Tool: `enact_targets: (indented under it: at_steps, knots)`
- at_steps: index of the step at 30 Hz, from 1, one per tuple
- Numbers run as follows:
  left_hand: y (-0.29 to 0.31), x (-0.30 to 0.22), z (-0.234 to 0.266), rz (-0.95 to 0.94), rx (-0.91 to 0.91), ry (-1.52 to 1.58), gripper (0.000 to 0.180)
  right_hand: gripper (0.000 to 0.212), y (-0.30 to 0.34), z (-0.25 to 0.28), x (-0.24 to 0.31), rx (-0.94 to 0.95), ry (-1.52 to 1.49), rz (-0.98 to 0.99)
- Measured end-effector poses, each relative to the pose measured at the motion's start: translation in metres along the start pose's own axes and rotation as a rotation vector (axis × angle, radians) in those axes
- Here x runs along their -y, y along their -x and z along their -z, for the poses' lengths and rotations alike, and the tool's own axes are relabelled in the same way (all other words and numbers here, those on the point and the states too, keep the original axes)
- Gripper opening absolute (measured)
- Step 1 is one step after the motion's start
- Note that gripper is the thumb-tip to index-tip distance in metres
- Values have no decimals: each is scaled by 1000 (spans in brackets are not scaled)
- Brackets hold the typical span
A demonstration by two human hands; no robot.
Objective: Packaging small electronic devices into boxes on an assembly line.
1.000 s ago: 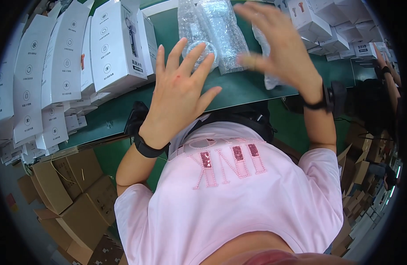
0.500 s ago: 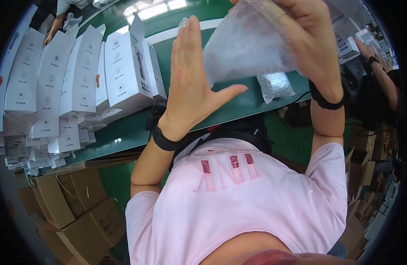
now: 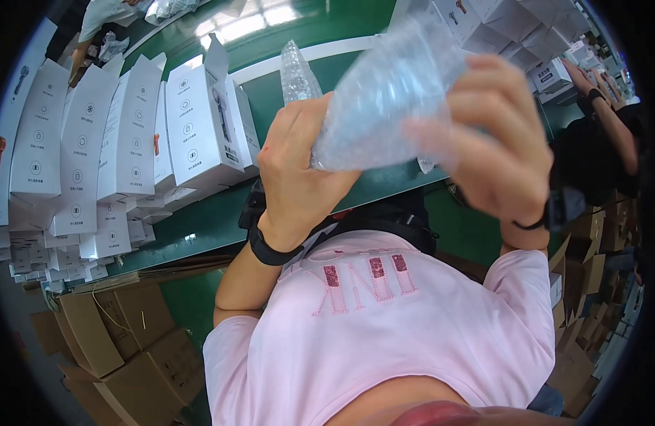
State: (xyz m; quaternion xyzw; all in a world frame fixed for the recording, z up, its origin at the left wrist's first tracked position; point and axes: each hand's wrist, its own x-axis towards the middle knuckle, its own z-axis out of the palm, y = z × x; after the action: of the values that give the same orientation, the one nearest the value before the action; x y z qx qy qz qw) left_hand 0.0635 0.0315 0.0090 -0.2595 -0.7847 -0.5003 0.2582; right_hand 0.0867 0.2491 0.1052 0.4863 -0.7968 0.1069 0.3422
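Both hands had risen closer to the camera since the earlier frames, and the bubble-wrap bag [image 3: 391, 99] that one hand held half a second before was now gripped by both.

Head view: left hand [image 3: 299, 177] closed around the bag's lower end, fingers wrapped on it. Right hand [image 3: 494, 149] clamped over the upper side, blurred, fingers spread across the film. Bag held up in the air above the green surface [image 3: 221, 213], well clear of it, tilted up toward the right. A second bubble-wrapped piece [image 3: 298, 71] stood on the surface behind the left hand. White cartons [image 3: 199, 121] stood upright in a row along the left side, smaller ones lying beneath them. Brown cardboard boxes [image 3: 107, 334] sat on the floor at lower left. Another person's arm [image 3: 612, 121] reached in at the right edge.

Judgement: bag looked light, soft and crushable, film likely slippery; best taken at the open edge or both ends, with little squeeze.
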Motion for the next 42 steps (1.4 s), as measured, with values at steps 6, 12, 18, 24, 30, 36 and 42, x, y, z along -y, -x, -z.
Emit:
enact_targets:
  at_steps: [6, 12, 18, 24, 30, 36, 42]
  knots:
    - [3, -5, 0, 5, -9, 47, 49, 38, -7, -19, 24, -77, 174, -59]
    - [-2, 2, 5, 32, -24, 46, 48, 46, -13, -27, 18, -40, 179, -43]
    - [-7, -4, 13, 50, 70, 134, 42, 72, -39, 1, -7, 78, -329, -284]
    - [0, -4, 40, 248, 113, 382, 76, 43, -106, -5, -58, 695, -622, -455]
    - [14, -15, 135, -245, 111, 311, 71, 35, -174, -71, -188, 105, -437, -793]
    - [21, -5, 163, -193, -32, -110, 35, 36, -184, -287, -353, -240, -780, -1214]
    - [41, 2, 175, -23, -103, -302, 41, 39, -189, -439, -379, -843, -1068, -1713]
